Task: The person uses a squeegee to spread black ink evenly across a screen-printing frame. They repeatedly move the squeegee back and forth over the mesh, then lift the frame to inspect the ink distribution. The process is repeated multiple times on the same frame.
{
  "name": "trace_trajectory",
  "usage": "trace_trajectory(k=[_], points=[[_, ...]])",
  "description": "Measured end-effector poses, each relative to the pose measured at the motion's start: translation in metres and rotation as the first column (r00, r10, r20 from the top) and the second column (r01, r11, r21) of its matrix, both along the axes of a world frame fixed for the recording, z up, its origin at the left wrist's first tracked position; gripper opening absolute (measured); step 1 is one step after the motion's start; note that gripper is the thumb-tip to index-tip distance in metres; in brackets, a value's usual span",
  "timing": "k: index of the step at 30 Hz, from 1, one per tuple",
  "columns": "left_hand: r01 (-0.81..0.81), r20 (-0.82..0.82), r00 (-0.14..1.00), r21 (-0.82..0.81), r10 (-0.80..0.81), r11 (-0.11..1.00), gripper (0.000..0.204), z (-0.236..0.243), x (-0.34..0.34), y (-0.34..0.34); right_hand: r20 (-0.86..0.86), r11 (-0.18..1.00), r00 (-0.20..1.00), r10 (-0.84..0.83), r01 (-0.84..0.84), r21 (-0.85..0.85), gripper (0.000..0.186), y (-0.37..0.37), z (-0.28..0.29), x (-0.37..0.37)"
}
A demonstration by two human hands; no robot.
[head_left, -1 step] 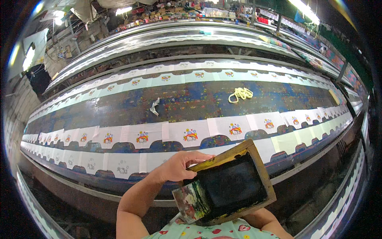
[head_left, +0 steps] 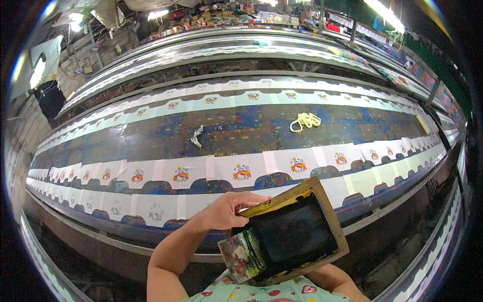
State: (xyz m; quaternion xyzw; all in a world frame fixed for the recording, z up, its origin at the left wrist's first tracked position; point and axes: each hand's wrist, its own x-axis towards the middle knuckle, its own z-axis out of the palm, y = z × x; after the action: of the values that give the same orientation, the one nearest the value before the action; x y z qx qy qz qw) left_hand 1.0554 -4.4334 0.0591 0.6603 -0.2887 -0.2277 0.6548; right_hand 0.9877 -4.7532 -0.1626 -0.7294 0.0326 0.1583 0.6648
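Left grip [head_left: 229, 209] clasps a printing screen [head_left: 299, 239] at five o'clock; faint marks [head_left: 294, 226] newly show, perhaps its stencil; right grip hidden, can't tell.

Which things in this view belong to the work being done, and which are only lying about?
Likely part of the work:
- framed screen, held in the left grip
- paint-smeared flat piece at its lower left
- printed white pieces laid in rows

Apparently just lying about:
- tangled yellow cord
- crumpled white scrap
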Motion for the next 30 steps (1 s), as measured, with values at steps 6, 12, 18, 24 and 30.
trace_trajectory(k=[6,12,18,24,30], points=[[-0.014,0.052,0.999,0.087,0.010,0.996,0.080,0.004,0.017,0.005,0.015,0.994,1.000,0.017,-0.018,0.104,0.056,0.008,0.027,0.020],[0.016,0.135,0.991,-0.014,-0.014,1.000,0.080,-0.001,0.034,0.004,0.001,0.936,0.990,0.142,-0.134,0.325,0.057,0.046,0.064,0.036],[-0.275,0.114,0.954,-0.042,0.278,0.960,0.077,-0.041,0.020,0.066,-0.043,0.709,0.973,0.228,-0.135,0.692,0.059,0.052,0.108,0.063],[-0.572,-0.183,0.819,-0.337,0.544,0.748,0.066,-0.104,-0.018,0.111,0.458,0.612,0.785,-0.418,-0.129,0.780,0.058,-0.054,0.190,0.154],[-0.718,-0.232,0.693,-0.309,0.683,0.623,0.066,-0.121,-0.048,0.130,0.779,0.659,-0.222,-0.586,0.429,0.618,0.046,-0.085,0.264,0.269]])
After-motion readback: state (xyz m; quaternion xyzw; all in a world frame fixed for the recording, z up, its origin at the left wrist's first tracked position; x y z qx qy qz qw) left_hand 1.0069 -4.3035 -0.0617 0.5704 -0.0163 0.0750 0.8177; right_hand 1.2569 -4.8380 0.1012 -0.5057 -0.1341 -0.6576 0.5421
